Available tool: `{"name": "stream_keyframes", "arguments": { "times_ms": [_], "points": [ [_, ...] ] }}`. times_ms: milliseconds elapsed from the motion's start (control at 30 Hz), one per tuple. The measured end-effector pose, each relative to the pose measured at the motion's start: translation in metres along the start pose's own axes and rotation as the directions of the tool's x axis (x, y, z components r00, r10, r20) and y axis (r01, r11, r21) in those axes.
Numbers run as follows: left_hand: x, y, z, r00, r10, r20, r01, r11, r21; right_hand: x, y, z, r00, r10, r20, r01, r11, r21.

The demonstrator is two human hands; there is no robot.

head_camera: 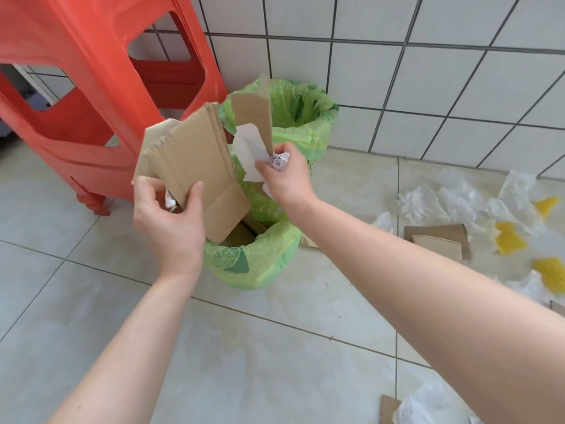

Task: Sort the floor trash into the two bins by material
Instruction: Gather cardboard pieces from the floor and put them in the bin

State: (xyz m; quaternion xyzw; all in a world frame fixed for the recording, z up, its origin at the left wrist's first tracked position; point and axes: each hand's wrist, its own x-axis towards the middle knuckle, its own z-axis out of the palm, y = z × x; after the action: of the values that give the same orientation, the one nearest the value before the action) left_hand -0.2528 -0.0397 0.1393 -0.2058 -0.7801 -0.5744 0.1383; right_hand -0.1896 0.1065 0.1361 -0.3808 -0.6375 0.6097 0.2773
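Note:
Two bins lined with green bags stand by the tiled wall: the near bin (pixel 260 258) has cardboard inside, the far bin (pixel 305 130) sits behind it. My left hand (pixel 168 215) grips a stack of brown cardboard pieces (pixel 195 160) held above the near bin. My right hand (pixel 287 175) holds a cardboard strip (pixel 253 114) together with white paper (pixel 249 148) and a crumpled printed scrap, over the gap between the bins. Floor trash lies at the right: clear plastic wrap (pixel 452 203), yellow pieces (pixel 509 238) and flat cardboard (pixel 437 240).
A red plastic stool (pixel 91 87) stands at the left, close to the bins. More cardboard and plastic (pixel 406 408) lie at the bottom right on the pale floor tiles. The white tiled wall runs behind the bins.

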Motion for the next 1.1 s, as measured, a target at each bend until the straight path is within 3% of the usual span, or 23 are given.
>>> {"name": "stream_keyframes", "arguments": {
  "times_ms": [133,267,367,467,567,667,800,967,1100],
  "points": [
    [-0.010,-0.001,0.007,0.976,-0.016,0.218,-0.001,0.997,0.077,-0.009,0.000,0.011,0.989,-0.006,0.146,0.027,0.989,-0.143],
    [-0.016,-0.006,0.010,0.957,-0.092,0.274,0.022,0.968,0.250,-0.010,0.001,0.008,0.984,0.026,0.179,0.004,0.986,-0.165],
    [-0.008,-0.010,0.006,0.961,0.042,0.273,-0.117,0.957,0.267,-0.007,-0.002,0.003,0.985,-0.009,0.172,0.043,0.979,-0.198],
    [-0.001,-0.006,0.001,0.935,0.253,0.249,-0.323,0.898,0.298,-0.005,-0.005,0.004,0.980,-0.140,0.144,0.164,0.971,-0.172],
    [0.005,-0.003,-0.003,0.904,0.352,0.245,-0.419,0.845,0.332,-0.003,-0.007,0.004,0.976,-0.172,0.135,0.192,0.970,-0.153],
    [0.004,-0.007,-0.002,0.881,0.253,0.400,-0.425,0.795,0.433,0.000,0.001,-0.005,0.978,-0.085,0.189,0.140,0.944,-0.299],
    [-0.002,-0.012,0.003,0.832,0.120,0.542,-0.420,0.774,0.474,0.000,0.006,-0.017,0.986,-0.057,0.156,0.106,0.939,-0.326],
    [0.011,-0.010,0.008,0.808,0.055,0.586,-0.394,0.791,0.469,-0.006,-0.001,-0.019,0.944,-0.189,0.269,0.292,0.858,-0.423],
    [0.027,0.013,0.003,0.839,0.146,0.525,-0.377,0.851,0.365,-0.008,-0.025,-0.031,0.921,-0.317,0.226,0.369,0.897,-0.243]
  ]
}}
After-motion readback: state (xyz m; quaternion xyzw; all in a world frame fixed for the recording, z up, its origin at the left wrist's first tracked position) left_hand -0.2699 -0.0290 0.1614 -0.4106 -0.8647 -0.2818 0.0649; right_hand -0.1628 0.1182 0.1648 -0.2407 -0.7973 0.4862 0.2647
